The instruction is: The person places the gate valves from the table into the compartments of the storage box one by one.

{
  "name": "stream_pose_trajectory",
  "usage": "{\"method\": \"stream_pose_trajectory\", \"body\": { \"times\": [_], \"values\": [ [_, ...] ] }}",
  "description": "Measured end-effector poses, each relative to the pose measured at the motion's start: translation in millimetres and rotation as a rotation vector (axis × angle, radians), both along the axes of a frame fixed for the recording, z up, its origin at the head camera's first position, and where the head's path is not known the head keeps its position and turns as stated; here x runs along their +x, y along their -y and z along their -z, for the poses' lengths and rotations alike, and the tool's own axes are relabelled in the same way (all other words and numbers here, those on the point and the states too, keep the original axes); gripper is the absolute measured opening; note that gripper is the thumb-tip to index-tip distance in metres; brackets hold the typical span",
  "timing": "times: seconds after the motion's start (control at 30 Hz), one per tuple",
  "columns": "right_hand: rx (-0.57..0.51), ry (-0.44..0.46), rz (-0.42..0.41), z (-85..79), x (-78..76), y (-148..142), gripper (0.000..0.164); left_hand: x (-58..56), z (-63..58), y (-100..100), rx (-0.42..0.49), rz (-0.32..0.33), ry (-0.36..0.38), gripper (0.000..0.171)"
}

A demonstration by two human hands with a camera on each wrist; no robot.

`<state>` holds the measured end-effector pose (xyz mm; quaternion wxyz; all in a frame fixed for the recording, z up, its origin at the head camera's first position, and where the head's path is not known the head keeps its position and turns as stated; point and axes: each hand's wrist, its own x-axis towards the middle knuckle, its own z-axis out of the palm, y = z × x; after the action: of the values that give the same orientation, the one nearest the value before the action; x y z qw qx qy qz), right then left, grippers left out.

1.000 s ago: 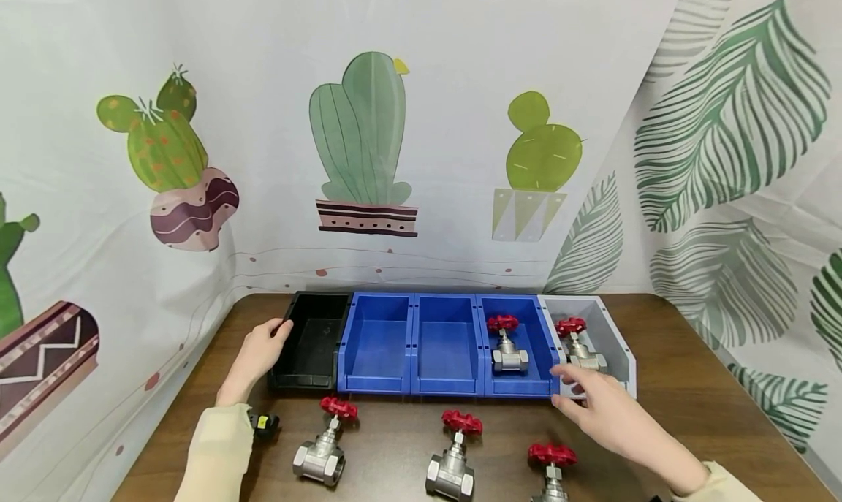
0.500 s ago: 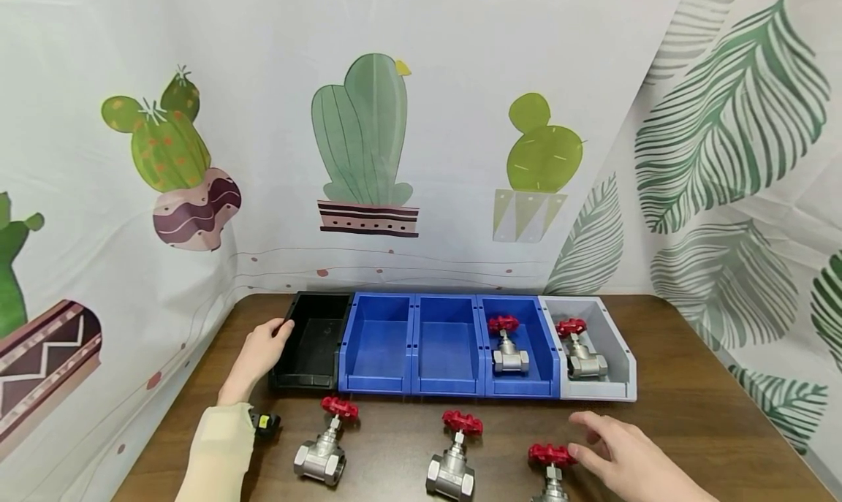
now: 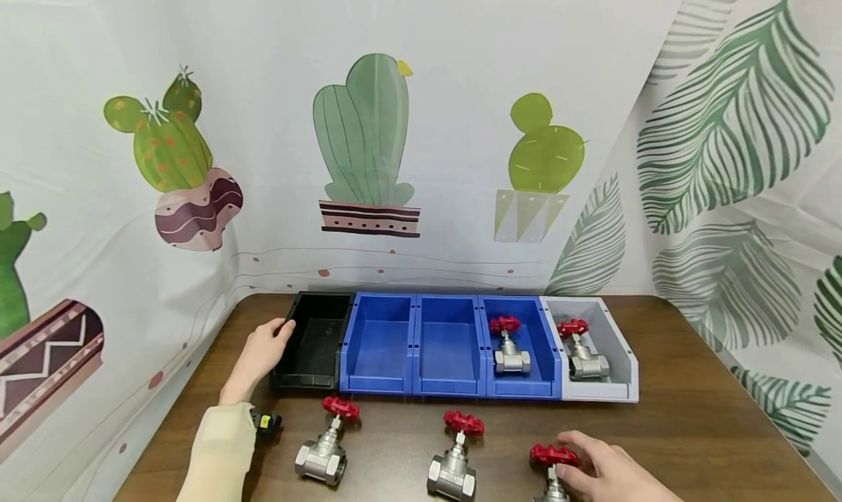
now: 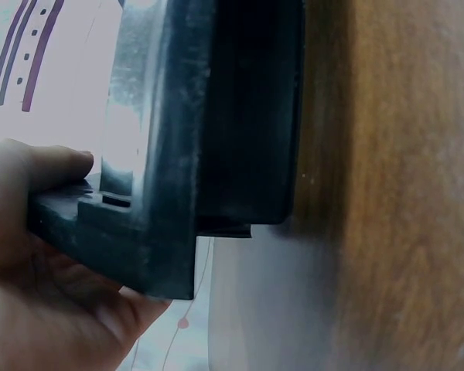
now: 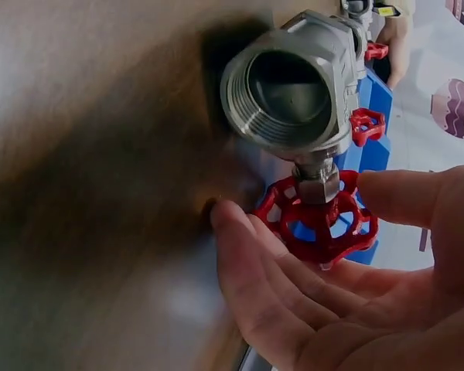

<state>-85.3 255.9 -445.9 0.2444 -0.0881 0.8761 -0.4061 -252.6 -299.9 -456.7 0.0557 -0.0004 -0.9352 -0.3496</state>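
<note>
In the head view my left hand [image 3: 262, 352] grips the left wall of the black bin [image 3: 314, 381]. Up close in the left wrist view, the thumb lies on top of the bin's wall and the fingers are beneath. At the lower right, my right hand [image 3: 601, 467] is at a metal valve [image 3: 554, 489] with a red handwheel [image 5: 317, 224]. Its thumb is at one side of the wheel and its fingers curve round the other. The valve's threaded opening faces the right wrist camera. Two similar valves, left [image 3: 321, 459] and middle [image 3: 452, 473], lie on the table.
Three blue bins [image 3: 449, 386] and a grey bin [image 3: 600, 392] continue the row rightward from the black one. One valve [image 3: 511, 357] sits in the right blue bin, another [image 3: 588, 363] in the grey bin. A printed cloth [image 3: 454, 122] hangs behind the wooden table [image 3: 671, 414].
My right hand has moved from the grey bin's front down toward the near edge and come round the red handwheel of the right valve. The left hand stays on the black bin.
</note>
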Motion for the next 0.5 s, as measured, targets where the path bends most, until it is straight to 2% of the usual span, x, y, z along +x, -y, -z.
{"method": "stream_pose_trajectory", "body": {
  "times": [0.07, 0.17, 0.27, 0.4, 0.5],
  "values": [
    [-0.06, 0.021, 0.004, 1.3, 1.0, 1, 0.044, 0.3, -0.4, 0, 0.002, 0.0, 0.0, 0.054],
    [-0.162, 0.013, -0.026, 3.8, 2.5, 0, 0.038, 0.7, -1.1, -1, 0.004, 0.001, 0.001, 0.053],
    [-0.277, 0.046, -0.051, 6.9, 3.1, 0, 0.036, 0.6, -1.0, -1, 0.005, 0.001, 0.006, 0.053],
    [-0.385, 0.136, -0.032, 11.0, 3.2, 1, 0.043, 0.1, -0.2, 0, 0.004, -0.001, 0.01, 0.054],
    [-0.434, 0.162, -0.032, 13.7, 2.8, 1, 0.049, -0.1, 0.2, 0, 0.005, -0.002, 0.008, 0.053]
  ]
}}
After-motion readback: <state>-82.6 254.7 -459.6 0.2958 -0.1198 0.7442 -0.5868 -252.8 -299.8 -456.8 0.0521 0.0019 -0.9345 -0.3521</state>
